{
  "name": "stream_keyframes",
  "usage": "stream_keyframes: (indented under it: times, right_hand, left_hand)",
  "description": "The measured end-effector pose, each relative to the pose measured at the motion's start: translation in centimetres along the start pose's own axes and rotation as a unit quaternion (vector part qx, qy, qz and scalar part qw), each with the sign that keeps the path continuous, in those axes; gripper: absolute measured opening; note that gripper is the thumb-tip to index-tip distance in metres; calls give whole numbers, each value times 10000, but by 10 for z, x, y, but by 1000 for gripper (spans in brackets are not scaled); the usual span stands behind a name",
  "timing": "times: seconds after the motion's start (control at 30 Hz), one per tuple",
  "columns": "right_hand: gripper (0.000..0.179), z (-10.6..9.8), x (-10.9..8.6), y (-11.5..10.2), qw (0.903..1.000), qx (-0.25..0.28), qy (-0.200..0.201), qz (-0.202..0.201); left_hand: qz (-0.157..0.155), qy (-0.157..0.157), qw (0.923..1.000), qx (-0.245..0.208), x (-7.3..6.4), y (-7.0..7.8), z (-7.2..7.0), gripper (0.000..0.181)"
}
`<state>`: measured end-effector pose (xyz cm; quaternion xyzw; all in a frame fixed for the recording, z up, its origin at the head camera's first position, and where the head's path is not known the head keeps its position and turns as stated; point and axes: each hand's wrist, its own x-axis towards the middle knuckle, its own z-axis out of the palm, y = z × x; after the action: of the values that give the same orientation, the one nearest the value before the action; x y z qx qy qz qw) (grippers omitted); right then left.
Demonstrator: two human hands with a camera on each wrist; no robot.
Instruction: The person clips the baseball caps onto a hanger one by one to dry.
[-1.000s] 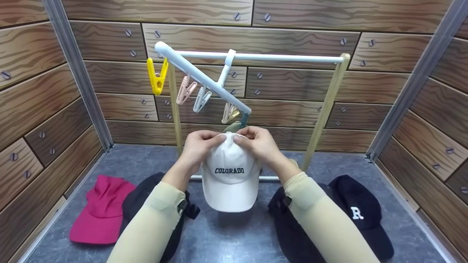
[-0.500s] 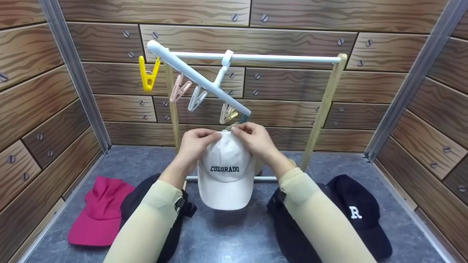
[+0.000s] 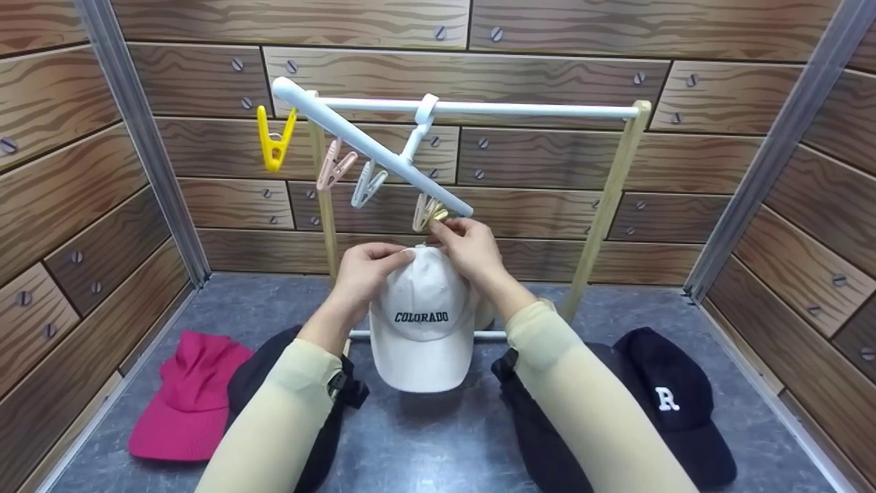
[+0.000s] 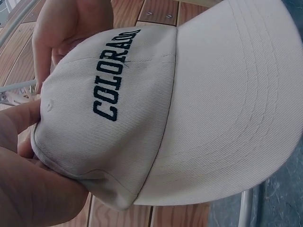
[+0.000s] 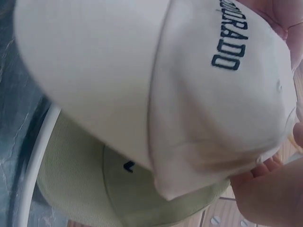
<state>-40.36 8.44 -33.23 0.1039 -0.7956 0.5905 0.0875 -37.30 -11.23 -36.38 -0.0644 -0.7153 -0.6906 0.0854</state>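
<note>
OK, LH [image 3: 361, 274] pinches wht cap [image 3: 422, 318], RH [image 3: 475, 252] gold clip [image 3: 439, 215].

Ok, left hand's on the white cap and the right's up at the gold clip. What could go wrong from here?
The white cap could slip: the left hand seems to pinch only its top edge.
The hanger already tilts steeply, so a tug by the right hand on the gold clip might swing it.
The green cap close behind could get snagged.
</note>
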Motion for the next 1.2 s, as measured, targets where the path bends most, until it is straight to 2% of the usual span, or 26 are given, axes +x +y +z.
stream_keyframes:
  times: [0.1,0.33,0.6,0.73,0.9,1.2]
  right_hand:
    - [35,6,1,-3,9998,186,83,57]
    - [25,16,4,-7,9944,1024,137,227]
    - [22,18,7,-11,9796,1875,193,696]
    - [17,19,9,-12,9723,2210,189,743]
    - [14,19,11,-11,9685,2385,256,672]
    - [25,15,10,-10,9754,2089,242,667]
  left_hand:
    - [-7,-30,10000,6,-1,0,-1,17]
    - [18,-123,9998,154,-2,-2,-4,16]
    - [36,-215,9995,221,-2,-2,-5,18]
    - [20,-181,9996,200,-1,-3,-5,18]
    - [32,-174,9997,177,-1,-3,-5,16]
    - [84,-296,9995,119,-3,0,-3,17]
